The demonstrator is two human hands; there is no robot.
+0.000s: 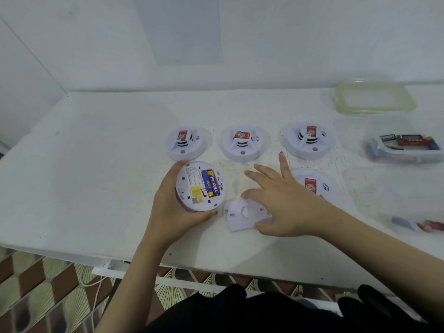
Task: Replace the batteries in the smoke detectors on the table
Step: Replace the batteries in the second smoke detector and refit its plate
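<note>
My left hand (171, 207) grips an upturned white smoke detector (200, 186), its back open and showing two blue and gold batteries (211, 183). Just to its right the detector's white mounting plate (242, 215) lies flat on the table. My right hand (286, 200) hovers over the plate's right side with fingers spread and straight; its thumb touches the plate's lower right edge. Three more detectors stand in a row behind: left (186, 143), middle (242, 143), right (308, 139). Another detector (314, 186) sits partly hidden behind my right hand.
A clear tub of loose batteries (403, 146) stands at the right, with its green-rimmed lid (373, 98) behind it. More batteries in a clear wrapper (420, 224) lie near the right front. The white table (96, 176) ends close to my body.
</note>
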